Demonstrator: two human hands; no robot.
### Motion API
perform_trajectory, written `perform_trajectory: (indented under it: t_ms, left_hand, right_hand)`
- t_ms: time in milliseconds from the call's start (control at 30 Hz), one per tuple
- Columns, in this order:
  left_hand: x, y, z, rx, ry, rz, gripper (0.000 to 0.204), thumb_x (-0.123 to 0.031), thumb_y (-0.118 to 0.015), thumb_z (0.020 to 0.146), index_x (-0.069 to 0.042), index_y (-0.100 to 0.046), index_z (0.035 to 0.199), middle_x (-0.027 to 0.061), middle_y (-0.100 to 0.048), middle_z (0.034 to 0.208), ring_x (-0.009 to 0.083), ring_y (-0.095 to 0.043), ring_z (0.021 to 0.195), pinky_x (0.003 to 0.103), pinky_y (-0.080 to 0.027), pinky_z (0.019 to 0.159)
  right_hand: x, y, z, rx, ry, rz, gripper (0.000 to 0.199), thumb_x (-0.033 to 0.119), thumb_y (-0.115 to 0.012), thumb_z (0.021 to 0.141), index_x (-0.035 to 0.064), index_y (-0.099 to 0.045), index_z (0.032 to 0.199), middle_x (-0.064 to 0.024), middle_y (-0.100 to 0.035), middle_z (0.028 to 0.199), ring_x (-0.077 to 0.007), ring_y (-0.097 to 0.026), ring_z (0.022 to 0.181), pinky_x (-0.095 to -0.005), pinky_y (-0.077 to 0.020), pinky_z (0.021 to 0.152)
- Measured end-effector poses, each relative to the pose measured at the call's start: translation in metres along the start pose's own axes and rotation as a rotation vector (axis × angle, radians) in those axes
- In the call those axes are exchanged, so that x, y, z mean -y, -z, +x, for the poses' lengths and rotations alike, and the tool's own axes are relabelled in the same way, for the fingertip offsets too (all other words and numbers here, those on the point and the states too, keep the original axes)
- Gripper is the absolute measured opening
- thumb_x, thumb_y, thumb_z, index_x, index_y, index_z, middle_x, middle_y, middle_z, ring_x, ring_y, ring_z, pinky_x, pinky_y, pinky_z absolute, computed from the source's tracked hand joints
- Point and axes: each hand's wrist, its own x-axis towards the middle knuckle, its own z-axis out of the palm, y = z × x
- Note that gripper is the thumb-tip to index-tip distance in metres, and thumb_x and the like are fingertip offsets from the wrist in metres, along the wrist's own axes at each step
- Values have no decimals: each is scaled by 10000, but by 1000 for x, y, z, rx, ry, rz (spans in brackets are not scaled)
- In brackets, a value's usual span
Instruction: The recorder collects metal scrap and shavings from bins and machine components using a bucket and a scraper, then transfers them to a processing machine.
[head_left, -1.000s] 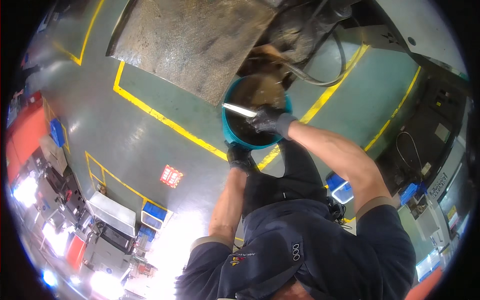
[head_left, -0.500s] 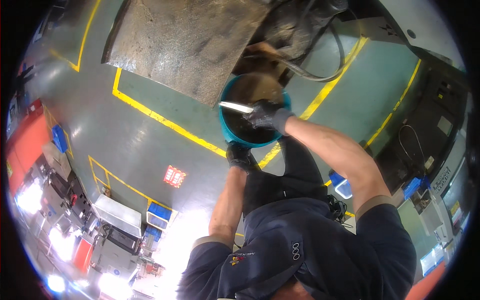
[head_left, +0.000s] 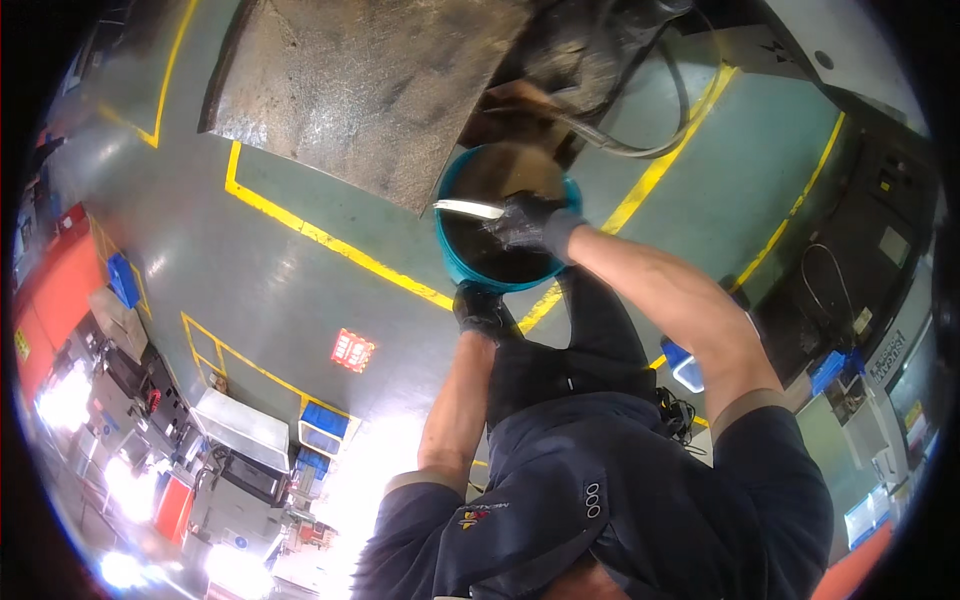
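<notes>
A teal bucket (head_left: 456,262) is in front of my legs, dark inside with a brown patch toward its far side. My right hand (head_left: 525,222), in a black glove, is over its opening, fingers closed round one end of a pale, slightly curved strip (head_left: 468,208). The strip's other end reaches the bucket's left rim; whether it is the bucket's handle or a loose tool I cannot tell. My left hand (head_left: 481,308), also black-gloved, is closed at the bucket's near lower edge; its fingertips are partly hidden.
A large worn metal plate (head_left: 350,90) juts in beyond the bucket at the far left. A hose (head_left: 640,152) loops at the far right beside dark machinery. Yellow lines (head_left: 330,240) mark the green floor. Blue bins (head_left: 322,422) and machines stand at lower left; a dark cabinet (head_left: 860,220) is at right.
The view has shifted slightly. My right hand and the pale strip have moved little over the bucket, and my left hand stays at its near edge.
</notes>
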Motion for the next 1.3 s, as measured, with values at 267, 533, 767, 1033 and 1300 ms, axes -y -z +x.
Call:
perform_trajectory:
  t_ms: [267, 533, 767, 1033, 1300]
  left_hand:
    - [-25, -62, -36, -208, 146, -304, 267, -186, -370, 930, -52, -551, 1072, 71, -592, 1011, 214, -545, 929, 303, -456, 815]
    - [-11, -68, -28, -128, 122, -205, 197, -240, -429, 915, -93, -558, 934, 38, -577, 822, 189, -525, 813, 278, -424, 727]
    - [-7, -61, -26, -180, 120, -242, 193, -247, -436, 912, -103, -562, 885, 26, -572, 780, 176, -521, 781, 274, -413, 702]
    - [-28, -81, -42, -243, 169, -279, 191, -227, -426, 906, -102, -556, 843, 20, -553, 760, 170, -495, 756, 264, -392, 689]
    - [-39, -96, -49, -262, 182, -256, 223, -274, -419, 906, -108, -550, 836, 15, -539, 772, 167, -479, 758, 250, -370, 701]
  right_hand:
    - [-12, 8, -7, -64, 29, 37, 314, 264, -601, 830, 51, -627, 1060, -184, -655, 893, -310, -623, 836, -386, -459, 786]
    - [-39, 2, 2, -127, -16, -21, 308, 272, -598, 826, 62, -637, 1046, -189, -651, 897, -329, -622, 848, -401, -474, 775]
    - [-32, 8, -2, -142, 2, -46, 323, 282, -609, 803, 61, -639, 1036, -193, -647, 903, -339, -619, 853, -413, -471, 789]
    - [-32, 13, 7, -10, -9, -63, 329, 290, -607, 804, 79, -637, 1055, -174, -647, 971, -329, -612, 922, -398, -452, 843]
    - [-30, 13, 8, -111, -24, -36, 317, 292, -574, 837, 88, -632, 1073, -176, -641, 996, -320, -612, 937, -401, -458, 846]
